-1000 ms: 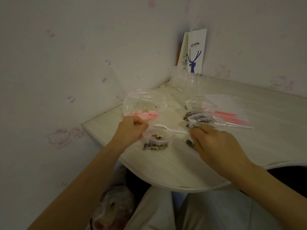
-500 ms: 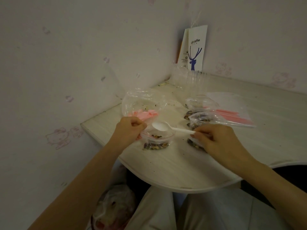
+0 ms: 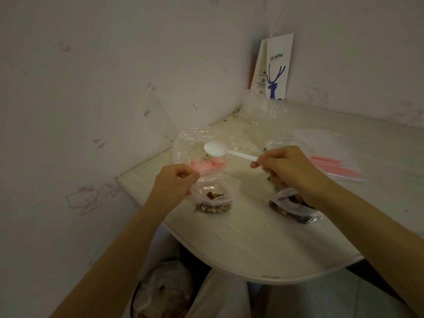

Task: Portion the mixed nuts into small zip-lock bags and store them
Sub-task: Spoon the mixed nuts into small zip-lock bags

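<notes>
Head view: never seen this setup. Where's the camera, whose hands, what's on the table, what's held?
No machine here: a person works bare-handed, and the one camera sits on their head, looking forward and down, so both arms enter from below. The left hand pinches the rim of a small zip-lock bag standing open on the table, some mixed nuts at its bottom. The right hand holds a white plastic spoon by its handle; its bowl looks empty and hangs over a large, nearly empty clear bag. Under the right wrist lies another small bag of nuts. Further right lies a pile of unused bags with pink strips, and a paper coffee bag stands in the corner.
</notes>
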